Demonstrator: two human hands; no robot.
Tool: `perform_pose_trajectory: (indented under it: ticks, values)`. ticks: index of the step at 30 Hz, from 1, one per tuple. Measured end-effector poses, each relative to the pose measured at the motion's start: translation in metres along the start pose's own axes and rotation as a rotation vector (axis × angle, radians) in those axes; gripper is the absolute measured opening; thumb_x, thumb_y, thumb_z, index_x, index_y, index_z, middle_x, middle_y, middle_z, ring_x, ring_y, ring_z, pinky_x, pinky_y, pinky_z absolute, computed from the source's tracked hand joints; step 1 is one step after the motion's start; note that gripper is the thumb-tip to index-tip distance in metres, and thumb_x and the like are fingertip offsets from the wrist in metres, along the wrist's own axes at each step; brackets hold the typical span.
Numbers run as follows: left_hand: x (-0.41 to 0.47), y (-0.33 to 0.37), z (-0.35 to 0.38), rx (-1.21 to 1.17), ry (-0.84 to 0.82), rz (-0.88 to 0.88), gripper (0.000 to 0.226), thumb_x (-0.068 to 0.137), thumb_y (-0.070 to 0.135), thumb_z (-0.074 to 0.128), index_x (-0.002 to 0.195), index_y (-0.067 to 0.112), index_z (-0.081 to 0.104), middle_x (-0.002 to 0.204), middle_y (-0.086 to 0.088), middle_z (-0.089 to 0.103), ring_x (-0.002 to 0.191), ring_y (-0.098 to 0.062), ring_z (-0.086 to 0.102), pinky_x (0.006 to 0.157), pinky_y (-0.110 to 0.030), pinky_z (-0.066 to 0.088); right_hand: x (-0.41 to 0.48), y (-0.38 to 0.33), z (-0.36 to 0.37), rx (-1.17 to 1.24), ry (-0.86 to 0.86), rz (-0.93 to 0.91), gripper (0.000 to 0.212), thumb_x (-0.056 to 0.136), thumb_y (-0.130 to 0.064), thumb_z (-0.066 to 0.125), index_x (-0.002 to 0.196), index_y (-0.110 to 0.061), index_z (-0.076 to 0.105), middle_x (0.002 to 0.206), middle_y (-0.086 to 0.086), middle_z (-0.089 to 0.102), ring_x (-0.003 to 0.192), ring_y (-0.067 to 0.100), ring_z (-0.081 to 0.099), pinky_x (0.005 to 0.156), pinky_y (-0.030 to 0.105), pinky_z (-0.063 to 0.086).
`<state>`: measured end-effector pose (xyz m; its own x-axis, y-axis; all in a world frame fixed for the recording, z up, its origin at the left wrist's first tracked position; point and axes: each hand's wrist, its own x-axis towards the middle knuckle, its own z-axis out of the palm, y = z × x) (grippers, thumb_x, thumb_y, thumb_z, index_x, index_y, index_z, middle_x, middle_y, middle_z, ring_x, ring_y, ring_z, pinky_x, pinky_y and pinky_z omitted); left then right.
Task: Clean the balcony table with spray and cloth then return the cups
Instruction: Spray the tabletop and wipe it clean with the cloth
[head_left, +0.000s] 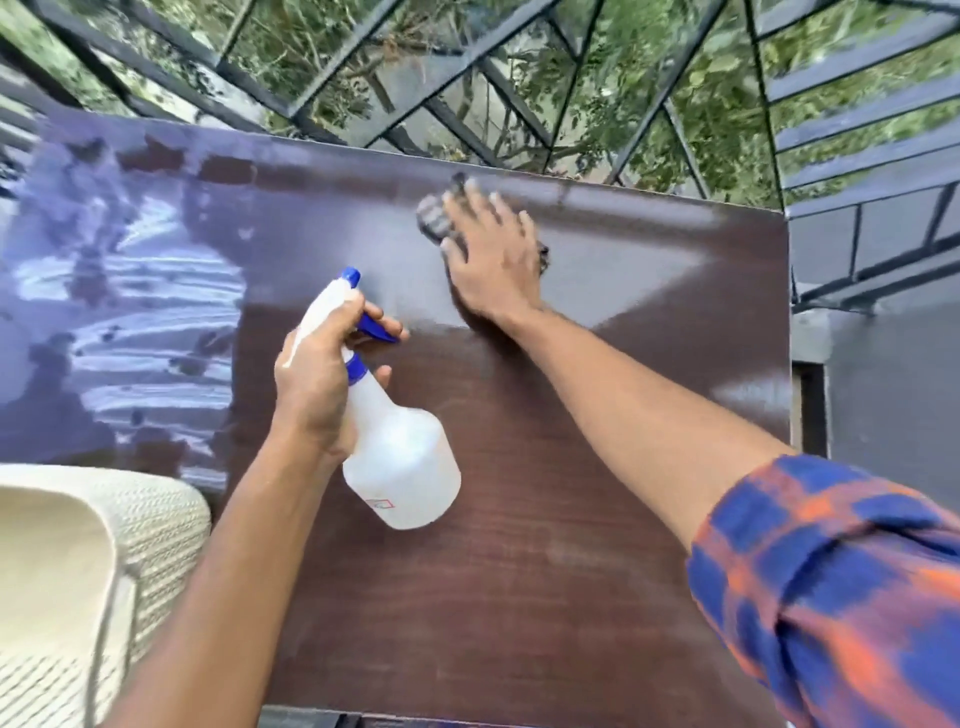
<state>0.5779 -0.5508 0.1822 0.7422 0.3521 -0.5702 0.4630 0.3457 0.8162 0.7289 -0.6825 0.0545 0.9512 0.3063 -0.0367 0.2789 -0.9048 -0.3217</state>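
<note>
Where the right hand (493, 254) presses, blurred cloth (436, 218) mostly hidden, left hand (317, 384) gripping spray bottle (395, 457).

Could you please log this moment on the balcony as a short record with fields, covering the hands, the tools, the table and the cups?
left hand: gripping the spray bottle by its neck, finger on the blue trigger
right hand: flat, pressing a grey cloth near the table's far edge
table: dark wood, wet streaks on its left part
cups: none in view
left foreground: cream woven chair
beyond table: dark metal railing, foliage behind
</note>
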Motion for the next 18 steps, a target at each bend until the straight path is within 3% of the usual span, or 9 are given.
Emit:
perform_pose_trajectory:
  ticks: [3, 5, 7, 9, 11, 14, 16, 18]
  values:
    - [-0.007, -0.001, -0.01, -0.013, 0.025, 0.023, 0.027, 0.1, 0.027, 0.049, 0.076, 0.023, 0.06, 0.082, -0.002, 0.068, 0.093, -0.022, 0.068, 0.057, -0.025, 0.039, -0.057, -0.002, 0.01, -0.003, -0.001, -0.368, 0.052, 0.096, -0.042, 0.053, 0.147, -0.033, 0.052, 0.159, -0.002, 0.042, 0.142, 0.025, 0.043, 0.116, 0.052, 0.031]
    - [-0.012, -0.005, -0.017, -0.028, 0.028, 0.016, 0.028, 0.101, 0.026, 0.049, 0.076, 0.024, 0.06, 0.081, -0.002, 0.068, 0.092, -0.023, 0.068, 0.057, -0.026, 0.038, -0.094, 0.019, 0.01, 0.0, -0.036, -0.608, 0.049, 0.098, -0.041, 0.054, 0.146, -0.033, 0.052, 0.158, -0.003, 0.044, 0.142, 0.023, 0.045, 0.117, 0.047, 0.03]
    - [-0.015, -0.011, -0.023, -0.044, 0.022, -0.008, 0.026, 0.1, 0.027, 0.05, 0.076, 0.024, 0.061, 0.082, -0.002, 0.068, 0.091, -0.023, 0.069, 0.056, -0.025, 0.038, -0.098, 0.052, 0.003, -0.005, -0.058, -0.703, 0.045, 0.1, -0.041, 0.054, 0.145, -0.034, 0.053, 0.158, -0.002, 0.044, 0.141, 0.024, 0.047, 0.115, 0.046, 0.031]
    - [-0.018, -0.017, -0.029, -0.043, 0.023, -0.02, 0.025, 0.1, 0.028, 0.051, 0.077, 0.024, 0.061, 0.082, -0.002, 0.068, 0.091, -0.023, 0.069, 0.057, -0.026, 0.038, -0.067, 0.084, -0.004, -0.043, -0.022, -0.598, 0.043, 0.099, -0.04, 0.054, 0.14, -0.03, 0.059, 0.156, 0.003, 0.047, 0.135, 0.031, 0.051, 0.11, 0.047, 0.036]
    - [-0.022, -0.021, -0.034, -0.025, 0.036, -0.019, 0.025, 0.099, 0.028, 0.051, 0.076, 0.024, 0.061, 0.083, -0.002, 0.068, 0.092, -0.023, 0.068, 0.059, -0.028, 0.037, -0.016, 0.1, -0.014, -0.074, 0.045, -0.353, 0.042, 0.096, -0.041, 0.054, 0.135, -0.028, 0.06, 0.156, 0.006, 0.047, 0.131, 0.033, 0.053, 0.107, 0.048, 0.04]
    - [-0.03, -0.022, -0.039, -0.002, 0.065, 0.0, 0.021, 0.094, 0.032, 0.054, 0.075, 0.026, 0.062, 0.084, -0.002, 0.068, 0.093, -0.021, 0.067, 0.062, -0.03, 0.037, 0.041, 0.067, -0.019, -0.115, 0.056, -0.064, 0.055, 0.094, -0.05, 0.041, 0.146, -0.035, 0.046, 0.161, -0.001, 0.039, 0.137, 0.028, 0.045, 0.112, 0.051, 0.035]
    - [-0.038, -0.019, -0.04, 0.01, 0.088, 0.007, 0.017, 0.087, 0.036, 0.056, 0.074, 0.028, 0.062, 0.085, -0.001, 0.069, 0.094, -0.019, 0.067, 0.064, -0.031, 0.038, 0.044, 0.02, -0.008, -0.085, 0.035, -0.007, 0.056, 0.095, -0.049, 0.039, 0.15, -0.037, 0.042, 0.163, -0.003, 0.034, 0.144, 0.026, 0.038, 0.117, 0.051, 0.026]
    - [-0.048, -0.016, -0.041, 0.022, 0.114, 0.019, 0.017, 0.086, 0.038, 0.056, 0.074, 0.028, 0.063, 0.085, -0.001, 0.069, 0.094, -0.018, 0.067, 0.065, -0.031, 0.039, 0.011, -0.027, 0.005, -0.037, -0.013, -0.172, 0.054, 0.096, -0.043, 0.043, 0.15, -0.036, 0.045, 0.164, -0.001, 0.034, 0.147, 0.027, 0.035, 0.118, 0.052, 0.024]
